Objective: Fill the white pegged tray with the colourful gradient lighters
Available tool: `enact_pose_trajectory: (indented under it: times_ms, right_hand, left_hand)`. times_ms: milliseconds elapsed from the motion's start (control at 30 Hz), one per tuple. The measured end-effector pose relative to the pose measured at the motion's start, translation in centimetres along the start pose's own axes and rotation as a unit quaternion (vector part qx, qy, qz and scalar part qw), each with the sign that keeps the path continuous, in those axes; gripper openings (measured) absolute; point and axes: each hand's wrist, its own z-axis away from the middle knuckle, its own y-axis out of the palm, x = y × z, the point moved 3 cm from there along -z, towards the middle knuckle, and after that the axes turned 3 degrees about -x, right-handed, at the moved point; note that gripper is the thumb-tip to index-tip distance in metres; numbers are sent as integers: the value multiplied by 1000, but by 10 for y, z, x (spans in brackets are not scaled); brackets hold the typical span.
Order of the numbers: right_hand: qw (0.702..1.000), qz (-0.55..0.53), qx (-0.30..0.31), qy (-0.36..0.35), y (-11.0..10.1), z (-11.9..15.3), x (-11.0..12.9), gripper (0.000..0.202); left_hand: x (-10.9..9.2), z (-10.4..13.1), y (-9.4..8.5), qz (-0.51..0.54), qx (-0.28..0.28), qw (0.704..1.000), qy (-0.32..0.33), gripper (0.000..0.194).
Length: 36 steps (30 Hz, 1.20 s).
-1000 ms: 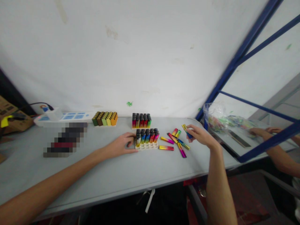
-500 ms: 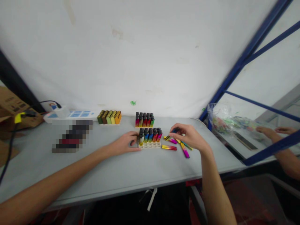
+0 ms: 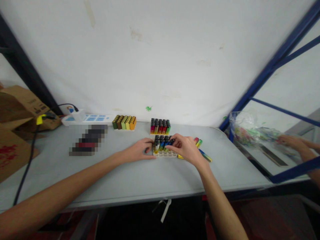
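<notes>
Right hand [image 3: 187,148] shifted from the loose lighters [image 3: 205,155], right of the white rack [image 3: 165,154], to above it; left hand [image 3: 140,150] stayed half-open — thumb and fingers cupped around the rack's left end. Right fingertips pinched one lighter [image 3: 171,142], apparently tilted, over the rack. Good seating probably called for an upright lighter and a braced rack. Close behind stood a lighter block [image 3: 160,129]; before the rack, desk [image 3: 140,183] extended to its front edge, giving forearm room.

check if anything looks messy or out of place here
A few loose lighters lie scattered at odd angles right of the front tray, while the others stand upright in rows. A green scribble also stands out on the pale wall. No spill shows.
</notes>
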Motion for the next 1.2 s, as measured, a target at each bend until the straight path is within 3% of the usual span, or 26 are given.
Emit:
enact_pose_trajectory:
  times_ms: [167,333,700,867,1200]
  right_hand:
    - [999,31,-25,22,34,-5,-5,22]
    - [999,30,-1,31,49,-6,-5,19]
    - [999,47,-26,0,42,-2,-6,20]
    - [999,39,-3,-15,35,-2,4,13]
    - [998,34,38,-28,28,-3,4,22]
  left_hand:
    - [2,1,1,4,-3,1000,2,42]
    - [0,1,1,2,-1,1000,2,41]
    - [2,1,2,-4,0,1000,7,42]
    - [1,1,1,-2,3,1000,4,42]
    - [2,0,1,3,2,1000,5,41]
